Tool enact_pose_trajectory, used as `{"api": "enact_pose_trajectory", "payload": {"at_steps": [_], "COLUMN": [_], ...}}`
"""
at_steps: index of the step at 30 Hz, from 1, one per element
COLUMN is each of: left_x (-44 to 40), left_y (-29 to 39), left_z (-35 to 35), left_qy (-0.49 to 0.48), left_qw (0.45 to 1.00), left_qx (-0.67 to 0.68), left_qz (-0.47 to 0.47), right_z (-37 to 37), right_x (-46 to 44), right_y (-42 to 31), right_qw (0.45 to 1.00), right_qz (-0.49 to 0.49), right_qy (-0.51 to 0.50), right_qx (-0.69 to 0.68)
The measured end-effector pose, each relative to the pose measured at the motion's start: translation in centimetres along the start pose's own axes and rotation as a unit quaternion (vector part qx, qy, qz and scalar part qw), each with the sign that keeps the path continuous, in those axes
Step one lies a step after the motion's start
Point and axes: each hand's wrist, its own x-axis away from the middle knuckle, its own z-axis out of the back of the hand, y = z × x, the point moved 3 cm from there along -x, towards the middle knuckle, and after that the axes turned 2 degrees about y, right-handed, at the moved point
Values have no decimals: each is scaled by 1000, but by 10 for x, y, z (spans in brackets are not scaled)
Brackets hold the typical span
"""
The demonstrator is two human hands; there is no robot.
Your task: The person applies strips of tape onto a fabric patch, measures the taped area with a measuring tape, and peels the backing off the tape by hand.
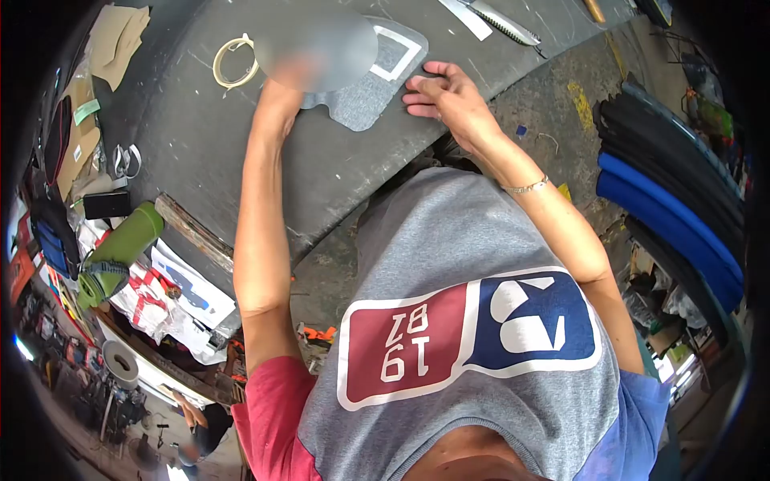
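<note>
My left hand (290, 84) reaches onto the dark table from the left, its fingers hidden by a round blurred patch. Beside it lies a flat grey piece (354, 106) with a curved outline and a white frame shape (411, 50) near its upper right. Part of this piece is also lost in the blur. Just right of its edge, my right hand (447, 98) hovers with fingers loosely spread and nothing visible in them. A roll of pale tape (217, 70) rests left of the blur.
A serrated tool (513, 29) and a white strip (468, 18) lie on the dark table (184, 136) at the top. Blue rolls (674, 220) stand right. A green roll (124, 244) and black box (107, 205) sit left. Another person (210, 427) is lower left.
</note>
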Motion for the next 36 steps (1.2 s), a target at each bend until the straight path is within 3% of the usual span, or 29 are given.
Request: {"api": "enact_pose_trajectory", "payload": {"at_steps": [1,4,7,11,14,15,18,21,24,27,30,34,35,36], "left_x": [-15,-27,-16,-19,3,3,13,15,22,42,59,40,34,26], "left_y": [-14,-29,2,31,65,73,100,106,113,109,82,77,80,76], "left_z": [6,16,19,24,6,-3,-35,-51,-45,-29,-11,3,2,-3], "left_qy": [-59,-76,-30,-20,106,59,-52,-72,-7,-109,-178,-138,-120,-114], "left_qw": [997,994,982,936,748,778,726,689,525,506,588,630,655,641], "left_qx": [42,67,-140,-262,-417,-407,-405,-423,-539,-606,-620,-632,-604,-600], "left_qz": [-4,42,-124,-236,-505,-475,-553,-584,-659,-604,-488,-429,-437,-465], "right_z": [-5,-12,-14,-11,-13,-13,-12,-22,-29,-39,-47,-45,-42,-44], "right_x": [-2,-12,-23,-30,-27,-28,-31,-17,-2,10,20,5,-7,-7], "right_y": [-1,4,8,10,5,3,8,-4,-4,-4,0,6,7,-5], "right_qw": [1000,994,987,985,980,975,947,885,847,837,830,883,893,900], "right_qz": [16,66,83,93,112,123,175,279,375,425,385,208,197,171], "right_qy": [-7,3,19,-13,-21,-17,0,11,-7,-49,-93,-104,-102,-85], "right_qx": [25,89,133,143,161,186,269,372,376,340,393,408,391,390]}}
